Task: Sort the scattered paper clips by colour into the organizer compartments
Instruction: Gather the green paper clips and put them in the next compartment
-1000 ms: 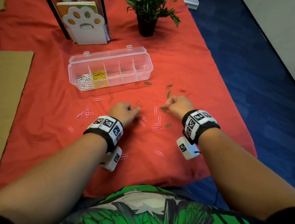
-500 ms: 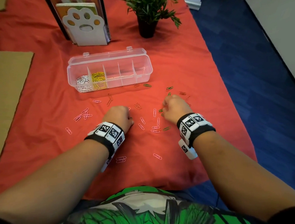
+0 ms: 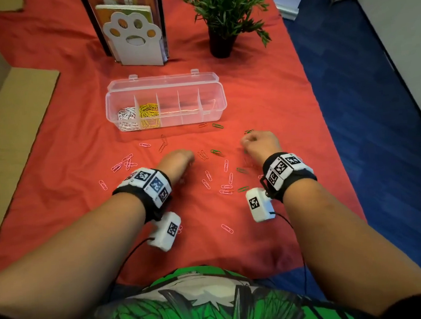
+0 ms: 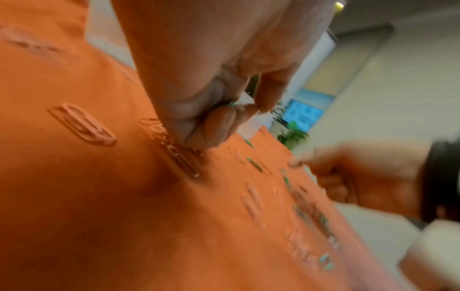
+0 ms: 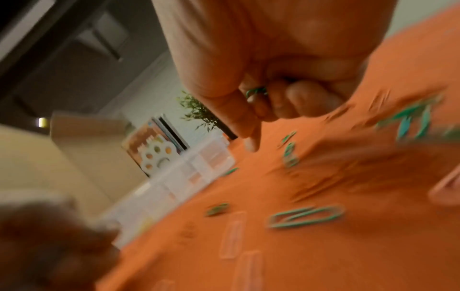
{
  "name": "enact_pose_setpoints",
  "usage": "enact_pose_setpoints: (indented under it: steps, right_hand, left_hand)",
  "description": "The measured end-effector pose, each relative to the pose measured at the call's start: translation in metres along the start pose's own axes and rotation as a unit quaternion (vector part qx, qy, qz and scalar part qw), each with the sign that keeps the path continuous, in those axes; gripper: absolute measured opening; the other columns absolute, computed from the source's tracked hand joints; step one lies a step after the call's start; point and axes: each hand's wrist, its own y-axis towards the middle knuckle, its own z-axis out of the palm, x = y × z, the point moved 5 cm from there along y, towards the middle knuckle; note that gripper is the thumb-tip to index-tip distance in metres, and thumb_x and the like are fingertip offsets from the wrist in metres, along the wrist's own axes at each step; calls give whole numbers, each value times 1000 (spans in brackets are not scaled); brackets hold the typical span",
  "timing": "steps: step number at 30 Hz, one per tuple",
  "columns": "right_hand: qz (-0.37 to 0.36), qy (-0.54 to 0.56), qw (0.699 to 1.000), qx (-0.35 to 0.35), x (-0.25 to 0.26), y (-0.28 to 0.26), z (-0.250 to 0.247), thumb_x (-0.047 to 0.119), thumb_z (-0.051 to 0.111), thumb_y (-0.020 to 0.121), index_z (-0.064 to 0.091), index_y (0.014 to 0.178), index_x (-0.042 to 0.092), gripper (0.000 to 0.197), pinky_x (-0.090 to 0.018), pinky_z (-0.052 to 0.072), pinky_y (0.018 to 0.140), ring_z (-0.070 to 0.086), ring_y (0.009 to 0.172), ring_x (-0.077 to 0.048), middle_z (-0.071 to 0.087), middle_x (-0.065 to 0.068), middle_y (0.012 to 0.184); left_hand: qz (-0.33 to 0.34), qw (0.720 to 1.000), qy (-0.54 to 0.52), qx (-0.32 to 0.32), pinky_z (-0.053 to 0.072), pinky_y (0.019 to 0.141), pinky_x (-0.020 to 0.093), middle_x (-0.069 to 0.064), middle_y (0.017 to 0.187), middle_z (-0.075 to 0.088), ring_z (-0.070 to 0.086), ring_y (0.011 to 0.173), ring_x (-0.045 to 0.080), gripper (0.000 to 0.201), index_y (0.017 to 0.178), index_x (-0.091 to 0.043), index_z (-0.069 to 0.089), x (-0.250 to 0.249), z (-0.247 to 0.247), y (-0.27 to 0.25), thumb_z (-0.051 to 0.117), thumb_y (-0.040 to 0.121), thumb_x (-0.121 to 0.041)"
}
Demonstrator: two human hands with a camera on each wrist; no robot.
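Both hands are curled: the right hand clamps green clips, the left hand pinches something green too. Loose clips lie between them on the worktop. Straight ahead stands the organizer, nearer the left hand, its long axis crosswise.

The right hand curls its fingers around a green paper clip above the orange-covered table, where more green clips lie near the clear organizer.
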Motion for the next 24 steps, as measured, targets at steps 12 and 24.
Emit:
enact_pose_setpoints:
  steps: [12,24]
  right_hand:
    - [-20,-218,975,-27,-3,21,12,25,52,88,50,116,-1,38,-40,45,93,54,113,-38,53,-22,122]
    - [109,334,931,102,-17,16,22,0,52,86,50,67,19,27,-13,20,31,30,29,1,43,4,59]
  left_hand:
    - [-13,982,-190,8,29,40,14,-2,52,39,37,38,10,29,63,-18,57,-19,7,13,48,88,-29]
    - [187,926,314,-96,47,91,28,7,111,68,60,107,26,27,111,-25,67,-46,18,29,56,86,-23]
